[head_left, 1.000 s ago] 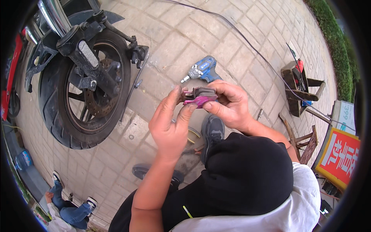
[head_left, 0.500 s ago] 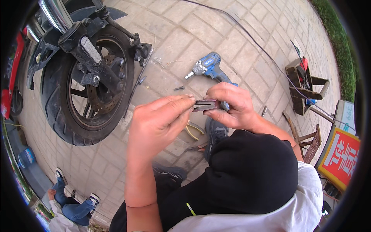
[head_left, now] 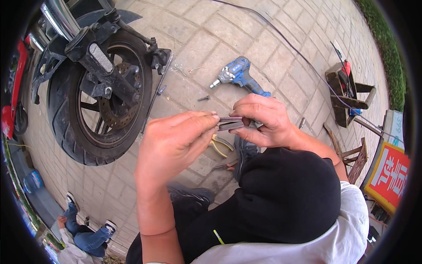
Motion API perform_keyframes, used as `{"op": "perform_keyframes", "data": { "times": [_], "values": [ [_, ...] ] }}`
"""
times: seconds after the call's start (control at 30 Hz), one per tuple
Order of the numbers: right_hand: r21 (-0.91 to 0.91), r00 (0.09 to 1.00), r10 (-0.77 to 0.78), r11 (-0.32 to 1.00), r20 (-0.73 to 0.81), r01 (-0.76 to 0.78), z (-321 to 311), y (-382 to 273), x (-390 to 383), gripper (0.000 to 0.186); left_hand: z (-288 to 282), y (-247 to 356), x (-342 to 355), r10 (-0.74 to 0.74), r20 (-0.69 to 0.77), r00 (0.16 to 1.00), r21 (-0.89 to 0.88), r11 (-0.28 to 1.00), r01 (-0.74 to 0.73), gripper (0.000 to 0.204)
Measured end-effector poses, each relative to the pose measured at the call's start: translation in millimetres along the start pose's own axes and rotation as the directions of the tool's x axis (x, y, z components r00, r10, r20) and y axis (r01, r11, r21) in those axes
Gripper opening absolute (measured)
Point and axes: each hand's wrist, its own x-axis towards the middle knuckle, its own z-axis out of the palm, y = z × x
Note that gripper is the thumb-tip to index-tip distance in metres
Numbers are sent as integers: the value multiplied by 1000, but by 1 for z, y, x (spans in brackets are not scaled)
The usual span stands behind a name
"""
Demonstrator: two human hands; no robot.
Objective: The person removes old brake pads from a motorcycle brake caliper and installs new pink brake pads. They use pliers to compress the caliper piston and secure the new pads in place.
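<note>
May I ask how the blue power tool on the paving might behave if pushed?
The blue power tool should be stiff, given its hard-looking housing. Lying on its side with an angled handle, it probably won't roll.

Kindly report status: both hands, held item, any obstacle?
Left hand, right hand pinching two flat pieces. Narrow gap between pieces. Nothing seen blocking; blue power tool on paving.

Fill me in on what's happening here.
A person holds two flat pieces between both hands, the left hand at one end and the right hand at the other, with a narrow dark gap showing between the pieces. Beyond the hands, a blue power tool and a bolt lie on the paving. Yellow-handled pliers are partly hidden behind the left hand. A motorcycle's wheel stands off to the left.
</note>
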Motion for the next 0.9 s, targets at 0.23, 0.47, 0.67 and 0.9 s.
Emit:
{"op": "perform_keyframes", "data": {
  "times": [0.23, 0.47, 0.67, 0.9],
  "values": [
    [-44, 999, -25, 999, -25, 24, -1, -1, 1, 30, 1, 2, 2, -73, 14, 997, -70, 995, 74, 23],
    [-100, 997, -63, 993, -45, 58, 1, 4, 1, 33, 3, 2, 4, -152, 12, 988, -139, 979, 152, 22],
    [-99, 1000, 12, 995, -25, -15, 2, 2, -1, 28, 6, 2, 4, -179, -25, 984, -175, 969, 172, 22],
    [-47, 999, 33, 998, -41, -34, 1, 3, -1, 28, 1, -4, 6, -176, 37, 984, -270, 946, 180, 19]
  ]
}}
